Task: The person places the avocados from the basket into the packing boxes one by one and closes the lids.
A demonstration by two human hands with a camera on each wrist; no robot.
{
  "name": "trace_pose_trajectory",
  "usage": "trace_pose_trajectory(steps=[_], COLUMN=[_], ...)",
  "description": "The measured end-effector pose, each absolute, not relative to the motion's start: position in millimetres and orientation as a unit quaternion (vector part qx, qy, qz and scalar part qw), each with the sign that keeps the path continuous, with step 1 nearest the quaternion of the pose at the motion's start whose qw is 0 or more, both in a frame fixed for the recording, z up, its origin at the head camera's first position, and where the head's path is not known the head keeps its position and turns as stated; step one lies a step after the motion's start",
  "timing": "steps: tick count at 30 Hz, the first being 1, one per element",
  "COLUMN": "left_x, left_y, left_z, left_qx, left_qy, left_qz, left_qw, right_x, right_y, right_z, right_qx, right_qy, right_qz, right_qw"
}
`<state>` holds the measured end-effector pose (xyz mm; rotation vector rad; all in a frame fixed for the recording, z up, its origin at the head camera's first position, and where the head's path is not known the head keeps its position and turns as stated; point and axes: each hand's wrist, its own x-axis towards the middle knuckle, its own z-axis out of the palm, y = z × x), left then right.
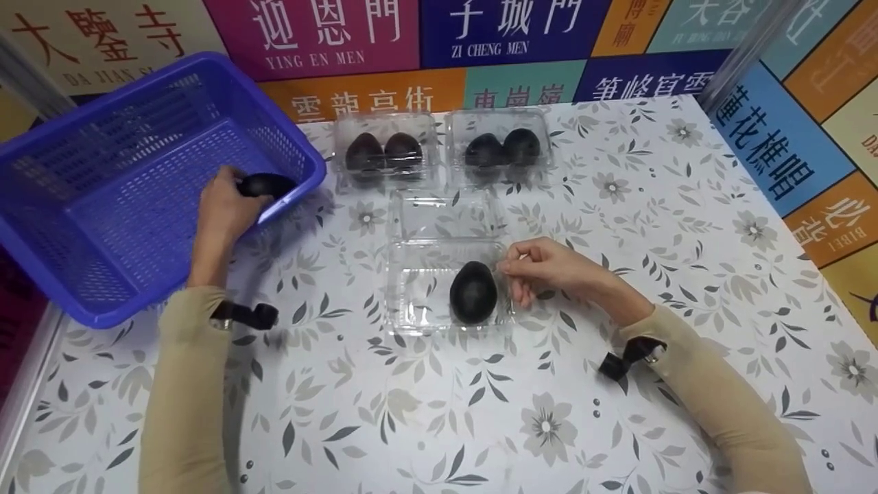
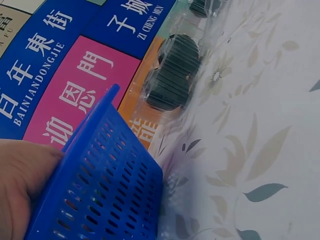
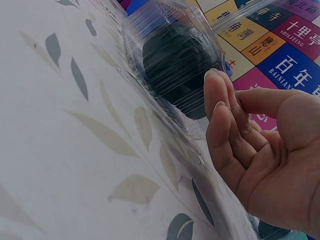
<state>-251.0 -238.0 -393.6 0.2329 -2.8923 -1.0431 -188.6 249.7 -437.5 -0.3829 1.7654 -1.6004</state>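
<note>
My left hand (image 1: 228,211) grips a dark avocado (image 1: 267,185) inside the blue basket (image 1: 312,168), close to its right rim. In the left wrist view the basket wall hides the fingers and the fruit. At mid-table lies a clear plastic clamshell box (image 1: 418,288) with its lid folded back. One avocado (image 1: 474,293) sits in the right half of its base; the left half holds nothing. The thumb and index finger of my right hand (image 1: 549,267) pinch the box's right edge, and the other fingers are curled, as the right wrist view shows.
Behind the open box stand two closed clear boxes, a left one (image 1: 384,175) and a right one (image 1: 499,171), with two avocados in each. Panels with printed lettering (image 1: 507,34) border the table's back and right side. A flowered cloth (image 1: 439,425) covers the table.
</note>
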Motion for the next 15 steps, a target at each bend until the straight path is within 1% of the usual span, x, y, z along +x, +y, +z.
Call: trace_pose_trajectory(steps=[3, 5, 9, 15], left_x=[-252.7, -253.4, -253.7, -253.6], left_y=[-241.5, -242.8, -243.2, -242.1], left_z=[-392.4, -391.6, -389.7, -388.0], left_qx=[0.073, 0.068, 0.062, 0.079], left_qy=[-0.939, -0.942, -0.943, -0.94], left_qz=[-0.335, -0.33, -0.327, -0.332], left_qw=[-0.003, -0.015, -0.007, -0.003], right_x=[-188.2, -188.0, -187.8, -188.7], right_y=[249.3, 249.1, 248.8, 249.2], right_z=[-438.2, -438.0, -436.8, -437.3], right_qx=[-0.15, -0.148, -0.141, -0.139], right_qy=[0.684, 0.683, 0.68, 0.681], right_qz=[-0.619, -0.62, -0.623, -0.622], right_qw=[0.356, 0.357, 0.361, 0.361])
